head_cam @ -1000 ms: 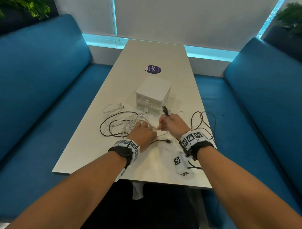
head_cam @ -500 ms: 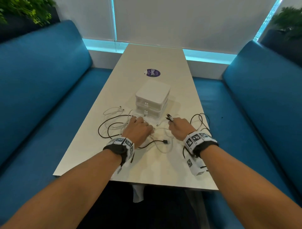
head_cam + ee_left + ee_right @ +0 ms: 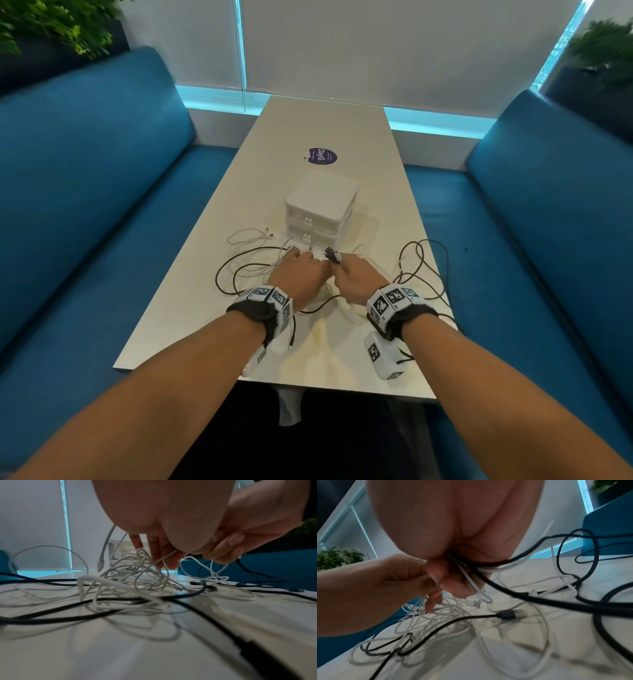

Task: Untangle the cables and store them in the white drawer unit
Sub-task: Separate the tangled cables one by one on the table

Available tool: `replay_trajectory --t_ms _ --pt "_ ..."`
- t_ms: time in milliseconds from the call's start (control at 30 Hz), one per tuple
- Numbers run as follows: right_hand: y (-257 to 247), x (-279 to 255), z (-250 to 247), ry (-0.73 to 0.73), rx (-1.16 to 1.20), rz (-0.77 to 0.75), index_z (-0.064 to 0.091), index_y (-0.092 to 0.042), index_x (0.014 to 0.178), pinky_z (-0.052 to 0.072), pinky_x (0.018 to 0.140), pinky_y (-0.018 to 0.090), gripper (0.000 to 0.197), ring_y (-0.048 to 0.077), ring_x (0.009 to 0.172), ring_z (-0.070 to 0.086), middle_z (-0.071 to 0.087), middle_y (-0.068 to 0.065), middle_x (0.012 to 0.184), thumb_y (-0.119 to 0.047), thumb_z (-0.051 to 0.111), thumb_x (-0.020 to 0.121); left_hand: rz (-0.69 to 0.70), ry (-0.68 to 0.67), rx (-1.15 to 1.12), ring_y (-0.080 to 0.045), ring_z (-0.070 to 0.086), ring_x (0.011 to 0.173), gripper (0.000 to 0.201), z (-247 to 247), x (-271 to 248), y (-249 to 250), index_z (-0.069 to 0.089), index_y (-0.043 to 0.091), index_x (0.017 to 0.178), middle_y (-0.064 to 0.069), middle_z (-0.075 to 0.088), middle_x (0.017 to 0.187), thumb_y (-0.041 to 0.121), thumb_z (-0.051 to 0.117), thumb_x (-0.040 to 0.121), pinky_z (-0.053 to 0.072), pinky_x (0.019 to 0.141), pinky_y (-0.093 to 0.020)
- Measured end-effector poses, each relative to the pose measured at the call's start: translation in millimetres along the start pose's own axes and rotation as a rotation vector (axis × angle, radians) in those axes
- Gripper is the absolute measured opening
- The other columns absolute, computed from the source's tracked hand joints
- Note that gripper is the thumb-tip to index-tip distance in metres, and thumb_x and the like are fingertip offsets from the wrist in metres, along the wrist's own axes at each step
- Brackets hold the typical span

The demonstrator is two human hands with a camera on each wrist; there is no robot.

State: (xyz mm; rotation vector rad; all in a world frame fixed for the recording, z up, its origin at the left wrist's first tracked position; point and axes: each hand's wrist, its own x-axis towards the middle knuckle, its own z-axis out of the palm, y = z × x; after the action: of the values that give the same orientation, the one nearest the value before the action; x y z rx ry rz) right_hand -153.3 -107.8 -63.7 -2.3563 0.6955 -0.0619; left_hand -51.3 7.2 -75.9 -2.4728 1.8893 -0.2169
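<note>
White thin strands are pinched in the left hand fingers; the right hand is curled round a bundle of black cable and white cable, plug end poking out of the fist. Half a second ago the hands were apart; now they touch over the tangle, so probably re-gripping to work one cable free, though blur hides which. White drawer unit sits just beyond, drawers closed, nothing stored yet.
</note>
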Motion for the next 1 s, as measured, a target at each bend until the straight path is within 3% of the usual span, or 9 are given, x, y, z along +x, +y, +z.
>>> replay_trajectory --t_ms 100,167,267,500,633,733,800,933,1000 --pt "2.5 1.3 -4.4 -0.1 -0.006 0.009 0.057 -0.016 0.085 0.037 0.058 0.027 0.023 0.015 0.059 0.047 0.05 -0.003 0.067 -0.021 0.04 0.1 0.046 0.012 -0.009 -0.019 0.06 0.095 0.02 4.4 -1.2 -5.8 0.05 0.028 0.091 0.006 0.066 0.091 0.009 0.047 0.095 0.034 0.102 -0.038" --pt "3.4 0.5 -8.5 -0.121 -0.12 -0.046 0.062 -0.016 0.092 0.044 0.07 0.032 0.022 0.02 0.073 0.055 0.059 0.0 0.077 -0.024 0.043 0.099 0.049 0.011 -0.046 -0.019 0.062 0.097 0.011 12.6 -0.9 -12.2 0.052 0.025 0.095 0.005 0.066 0.093 0.021 0.045 0.103 0.032 0.106 -0.039" --pt "8.2 0.6 -18.4 -0.113 -0.267 -0.066 0.06 -0.02 0.097 0.045 0.079 0.036 0.016 0.027 0.091 0.058 0.062 0.005 0.096 -0.027 0.045 0.099 0.004 -0.002 -0.061 -0.022 0.061 0.101 0.027 21.2 -0.8 -25.2 0.052 0.024 0.097 0.001 0.067 0.1 0.04 0.033 0.106 0.03 0.107 -0.042" --pt "30.3 -0.7 -37.8 0.035 -0.445 0.114 0.059 -0.016 0.109 0.047 0.073 0.035 0.025 0.031 0.091 0.06 0.062 0.01 0.1 -0.034 0.043 0.101 -0.017 -0.005 0.04 -0.02 0.05 0.117 0.015 23.1 -5.2 -33.3 0.061 0.029 0.108 0.005 0.066 0.107 0.024 0.048 0.101 0.025 0.108 -0.044" --pt "7.4 2.5 -9.6 0.091 -0.364 -0.028 0.056 -0.015 0.109 0.051 0.074 0.04 0.027 0.035 0.087 0.061 0.064 0.013 0.096 -0.035 0.04 0.101 -0.033 -0.015 0.075 -0.022 0.052 0.117 0.021 20.8 3.6 -11.8 0.064 0.024 0.105 0.002 0.067 0.105 0.025 0.044 0.099 0.024 0.107 -0.048" --pt "-2.6 7.0 6.7 0.014 -0.362 -0.08 0.057 -0.014 0.097 0.041 0.069 0.034 0.025 0.034 0.091 0.062 0.066 0.014 0.098 -0.028 0.037 0.102 -0.042 -0.036 0.062 -0.021 0.051 0.116 0.026 19.3 5.5 -7.7 0.064 0.028 0.107 0.003 0.065 0.106 0.018 0.043 0.094 0.023 0.107 -0.047" --pt "-2.2 9.6 7.1 0.003 -0.347 -0.066 0.061 -0.011 0.1 0.037 0.07 0.032 0.027 0.033 0.095 0.061 0.066 0.014 0.101 -0.024 0.038 0.102 -0.047 -0.02 0.037 -0.021 0.051 0.117 0.029 18.7 4.5 -8.9 0.061 0.029 0.11 0.004 0.065 0.106 0.014 0.044 0.091 0.024 0.108 -0.048" --pt "4.2 11.6 -0.9 -0.039 -0.283 -0.047 0.065 -0.018 0.099 0.042 0.074 0.033 0.023 0.028 0.095 0.062 0.068 0.007 0.101 -0.024 0.043 0.1 -0.063 0.006 -0.02 -0.02 0.053 0.119 0.017 24.2 0.8 -12.6 0.058 0.024 0.109 0.004 0.067 0.107 0.026 0.044 0.099 0.023 0.111 -0.049" --pt "10.0 12.2 -7.3 -0.037 -0.303 -0.03 0.064 -0.018 0.101 0.047 0.079 0.036 0.021 0.029 0.093 0.062 0.067 0.008 0.1 -0.025 0.044 0.1 -0.076 -0.008 -0.036 -0.021 0.053 0.118 0.027 25.4 1.4 -17.2 0.057 0.024 0.107 0.003 0.066 0.108 0.037 0.034 0.105 0.021 0.112 -0.049"
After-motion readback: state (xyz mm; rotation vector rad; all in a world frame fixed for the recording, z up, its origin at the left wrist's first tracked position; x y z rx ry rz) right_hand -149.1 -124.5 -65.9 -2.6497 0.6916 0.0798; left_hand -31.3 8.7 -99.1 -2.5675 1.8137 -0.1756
